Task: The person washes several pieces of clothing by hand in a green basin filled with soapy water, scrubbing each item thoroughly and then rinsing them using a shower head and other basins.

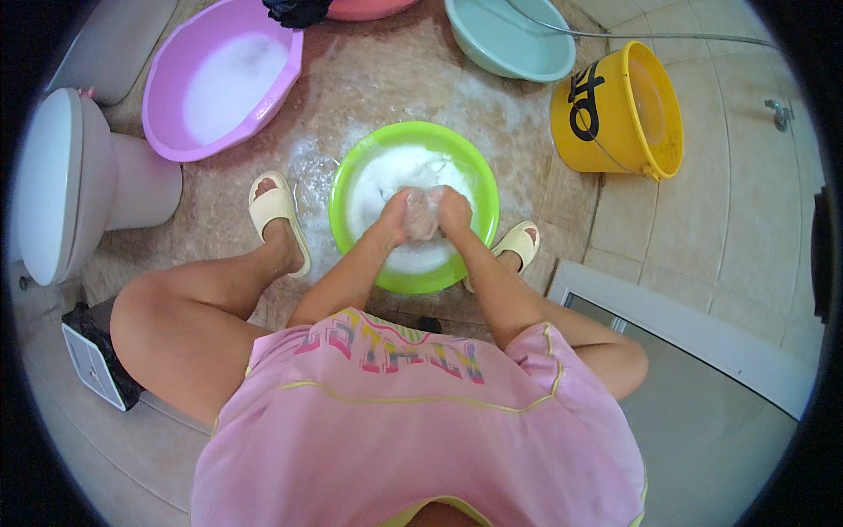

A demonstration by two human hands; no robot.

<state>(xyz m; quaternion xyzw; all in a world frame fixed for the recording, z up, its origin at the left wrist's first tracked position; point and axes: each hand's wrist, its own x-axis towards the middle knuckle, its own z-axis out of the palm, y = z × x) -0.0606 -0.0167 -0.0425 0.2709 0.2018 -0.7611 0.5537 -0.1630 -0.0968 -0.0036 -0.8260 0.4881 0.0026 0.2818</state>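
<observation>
A round green plastic basin (413, 284) stands on the wet floor between my feet, with thick white suds (411, 161) in it. Over its middle, my left hand (395, 214) and my right hand (453, 209) grip a wet, sudsy piece of light cloth (420, 216) from either side. The cloth is bunched up, and foam partly covers it and my fingers. Its full shape cannot be told.
A purple basin (155, 122) with suds stands at the upper left near a white toilet (49, 188). At the upper right are a pale green basin (484, 59) with a hose (593, 34) over it and a yellow bucket (609, 132). A white-framed door (658, 309) lies at the right.
</observation>
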